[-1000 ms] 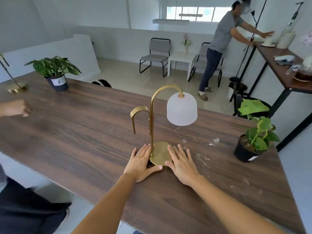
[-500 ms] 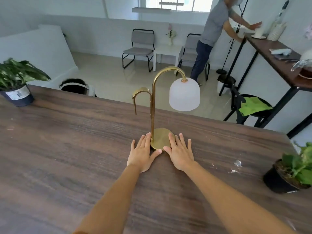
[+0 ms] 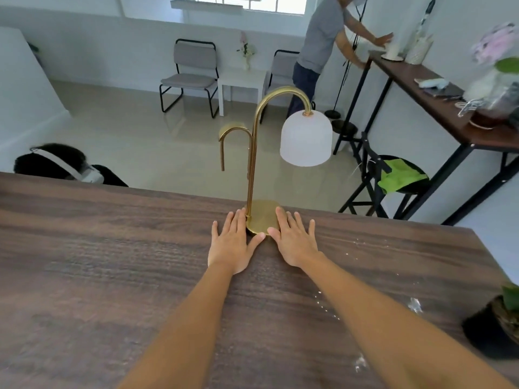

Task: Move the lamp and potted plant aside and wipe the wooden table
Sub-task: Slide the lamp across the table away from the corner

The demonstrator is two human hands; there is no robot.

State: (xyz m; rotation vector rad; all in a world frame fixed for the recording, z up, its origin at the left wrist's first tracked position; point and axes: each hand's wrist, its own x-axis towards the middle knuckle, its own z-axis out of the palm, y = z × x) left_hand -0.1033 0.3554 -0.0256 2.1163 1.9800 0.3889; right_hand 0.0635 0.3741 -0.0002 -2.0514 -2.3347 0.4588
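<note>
1. The left hand [image 3: 234, 245] lies flat on the wooden counter [image 3: 84, 262]. Its fingers [image 3: 238, 220] are spread wide and hold nothing. They press against the left side of the lamp's round gold base [image 3: 264, 216].

2. The lamp [image 3: 254, 153] stands up straight near the far edge of the counter, between the two hands. It has a thin gold pole and a white shade [image 3: 306, 138] that hangs out to the right. The shade looks like glass, so it could break. The lamp is tall and thin, so I think it could tip over if pushed up high. The base looks heavy and smooth, so it should slide well on the wood. The best place to push or hold is down low, at the base.

3. The right hand [image 3: 295, 242] also lies flat, with fingers wide and holding nothing. It touches the right side of the base.

4. White crumbs [image 3: 358, 363] lie on the counter to the right. They are not wiped yet.

5. The potted plant [image 3: 494, 327] sits at the far right of the counter, well apart from the lamp. Its black pot looks stiff and easy to hold around the sides.
</note>
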